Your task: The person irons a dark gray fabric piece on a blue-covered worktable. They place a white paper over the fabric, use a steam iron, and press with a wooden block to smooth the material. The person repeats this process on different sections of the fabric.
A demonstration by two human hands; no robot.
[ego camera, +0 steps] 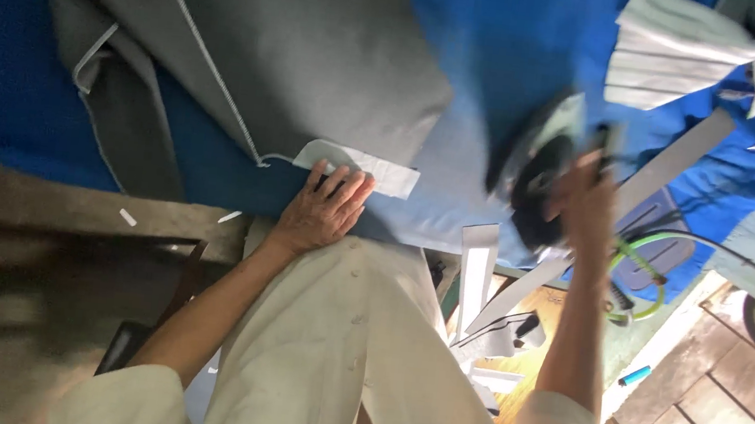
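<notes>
- One desk, covered in blue cloth, fills the upper part of the view.
- One large piece of grey fabric lies spread over the blue cover; a stitched seam line runs diagonally down it to a lower edge.
- One folded pale striped cloth sits at the far right corner of the desk.
- One long grey flat strip lies diagonally on the right side; one shorter pale strip hangs at the desk edge, near it.
- One clothes iron, dark-bodied and blurred, is raised above the blue cover, well right of the grey fabric.
- One white rectangular patch lies at the fabric's lower edge.
- Two hands: left hand flat and open, fingers spread, fingertips touching the white patch, gripping nothing. Right hand closed around the iron's handle, lifted; blurred.
- One small blue object on the floor, lower right; too small to identify.
</notes>
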